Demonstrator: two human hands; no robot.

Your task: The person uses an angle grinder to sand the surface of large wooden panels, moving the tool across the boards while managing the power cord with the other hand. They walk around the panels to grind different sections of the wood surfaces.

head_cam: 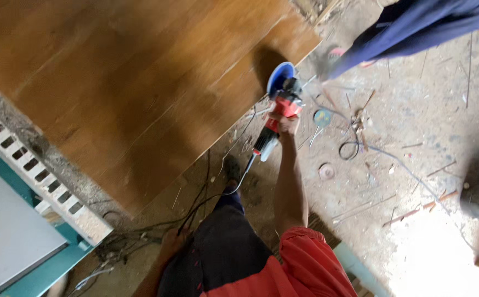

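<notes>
Holding a red power grinder (281,113) tight in the right hand (288,124), the person stretches one arm out toward twelve o'clock and presses the tool's blue guard (279,77) against the edge of a big brown wooden board (140,82). The fingers are wrapped all the way round the tool's body, so that hand is closed on it. The left hand (172,237) is down low at about seven o'clock, near the knee — it looks like it rests by the floor, but I cannot tell if it is open or closed. It seems to me the work is at the trimming or smoothing step, right at the board's corner edge. The next bit would need a steady grip and a slow slide along that edge, keeping the spinning part flat. The tool's cord (234,187) runs back toward six o'clock and joins a messy bunch of black wires (140,231) on the dusty floor (415,137) — those could snag a foot. At two o'clock from the tool another person's leg in dark blue trousers (415,27) stands very close, and that is the main thing in the way. Little round discs (326,171) and bits of scrap lie at four o'clock. A teal machine with a slotted white rail (30,170) sits at nine o'clock, just beside the board.
</notes>
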